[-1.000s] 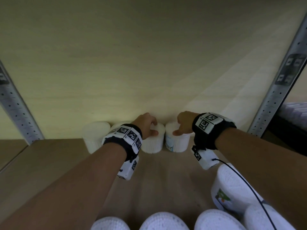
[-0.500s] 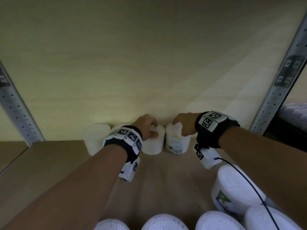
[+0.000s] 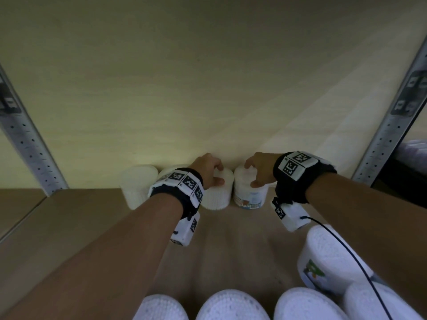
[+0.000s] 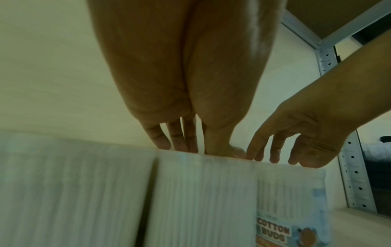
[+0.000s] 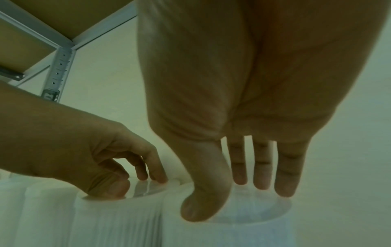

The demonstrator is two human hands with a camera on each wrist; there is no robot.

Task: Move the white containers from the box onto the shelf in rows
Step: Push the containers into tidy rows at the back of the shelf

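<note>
Several white ribbed containers stand in a row at the back of the wooden shelf [image 3: 69,227]. My left hand [image 3: 213,174] grips the top of a plain white container [image 3: 217,195] from above; thumb in front, fingers behind [image 4: 175,147]. My right hand [image 3: 253,175] holds the neighbouring container [image 3: 249,195] the same way, thumb on its front rim [image 5: 201,210]. This one shows a "cotton buds" label [image 4: 273,234] facing me. The two containers touch side by side. Another container [image 3: 138,185] stands at the row's left end; one more is mostly hidden behind my left wrist.
More white containers [image 3: 231,306] stand along the shelf's front edge, one labelled container [image 3: 330,257] under my right forearm. Grey perforated metal uprights [image 3: 27,146] [image 3: 392,125] frame the bay. A pale back wall [image 3: 208,77] closes it off.
The container under my right hand has turned, so its label now faces me, and my right fingers have spread wider over its lid. My left hand has hardly moved.
</note>
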